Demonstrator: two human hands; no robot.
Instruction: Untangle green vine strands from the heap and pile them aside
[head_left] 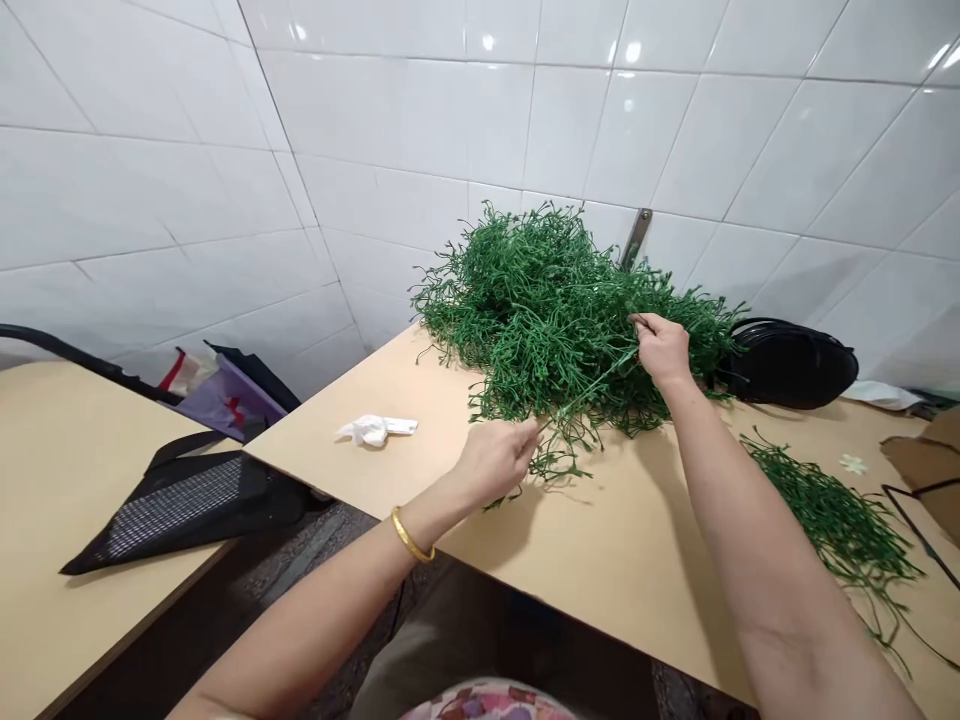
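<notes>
A big heap of green artificial plant stems [525,300] lies on the table against the tiled wall. My left hand [499,460], with a gold bangle at the wrist, pinches a green artificial stem [596,385] in front of the heap. That stem runs slantwise up to my right hand [661,348], whose closed fingers grip its other part at the heap's right side. Several sprigs hang below my left hand near the tabletop. A smaller bunch of the same green stems [832,510] rests to the right, beyond my right forearm.
A crumpled white tissue [377,430] lies left on the table [600,560]. At the back right stands a round black bag [791,362]. A pale flower piece [853,464] sits near the small bunch. A black mesh bag [187,505] lies on the left table, across a gap.
</notes>
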